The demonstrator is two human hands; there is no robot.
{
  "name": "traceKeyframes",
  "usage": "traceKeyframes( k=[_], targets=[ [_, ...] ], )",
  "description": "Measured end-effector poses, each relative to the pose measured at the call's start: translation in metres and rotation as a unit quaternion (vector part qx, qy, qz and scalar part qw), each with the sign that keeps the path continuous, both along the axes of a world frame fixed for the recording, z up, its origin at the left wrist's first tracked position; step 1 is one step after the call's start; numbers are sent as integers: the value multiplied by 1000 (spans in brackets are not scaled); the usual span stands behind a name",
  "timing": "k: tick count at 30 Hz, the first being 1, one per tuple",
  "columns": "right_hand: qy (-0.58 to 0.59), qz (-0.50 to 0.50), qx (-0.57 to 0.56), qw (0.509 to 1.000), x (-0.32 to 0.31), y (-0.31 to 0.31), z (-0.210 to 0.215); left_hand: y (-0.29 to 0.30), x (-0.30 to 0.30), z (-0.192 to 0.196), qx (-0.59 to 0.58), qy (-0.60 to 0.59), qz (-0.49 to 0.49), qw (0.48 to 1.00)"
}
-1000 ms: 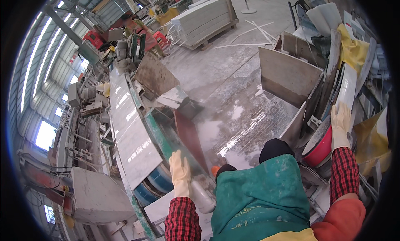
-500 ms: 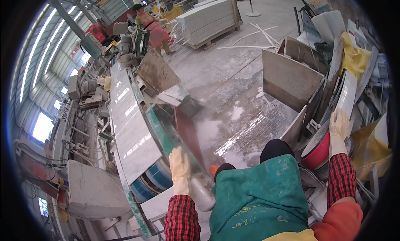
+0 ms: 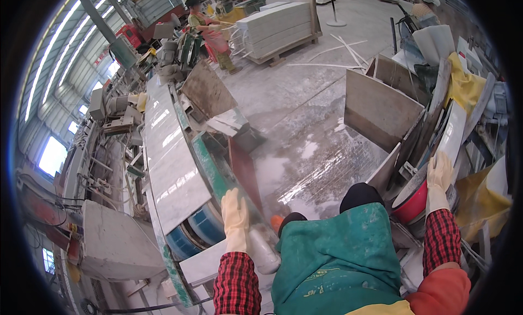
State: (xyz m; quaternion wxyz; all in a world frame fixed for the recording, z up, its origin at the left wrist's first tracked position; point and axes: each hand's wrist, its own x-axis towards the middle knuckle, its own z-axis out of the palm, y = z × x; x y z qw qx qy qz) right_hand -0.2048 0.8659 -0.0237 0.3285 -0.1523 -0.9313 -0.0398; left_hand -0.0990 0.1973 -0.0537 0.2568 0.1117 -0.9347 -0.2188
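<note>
Both my hands wear pale cream rubber gloves below red-and-black checked sleeves. My left hand [image 3: 235,219] lies with fingers stretched out beside the green rail [image 3: 211,165] of a roller conveyor; whether it presses on the rail I cannot tell. Blue rollers [image 3: 206,226] show to its left, at the near end of a long polished grey-white stone slab [image 3: 173,168]. My right hand [image 3: 439,180] rests, fingers extended, at the near end of a long white strip [image 3: 453,131]. Just left of it is a red round roller [image 3: 414,202]. I see nothing gripped in either hand.
Dusty panels [image 3: 381,110] stand at the right, with yellow cloth [image 3: 466,85] behind. A brown board [image 3: 207,90] leans by the conveyor. Stacked slabs [image 3: 275,30] sit on a pallet at the back, beside a co-worker [image 3: 210,34]. Wet patches mark the floor [image 3: 310,151].
The whole view has shifted slightly. My right hand sits a little lower and farther left in the picture, while my left hand has hardly moved. At the back, the co-worker has shifted posture.
</note>
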Motion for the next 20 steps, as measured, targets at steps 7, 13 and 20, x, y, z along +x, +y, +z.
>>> traceKeyframes(
  k=[7, 13, 20],
  targets=[
    [-29, 13, -20, 999, 9, -19, 15, -4, 2, -4, -16, 23, -1, 1000],
    [-110, -75, -107, 985, 2, -8, 14, -7, -2, -7, -10, 67, -7, 998],
    [-238, -221, -263, 908, -24, 9, 18, -11, 3, -17, 19, 110, 2, 994]
  ],
)
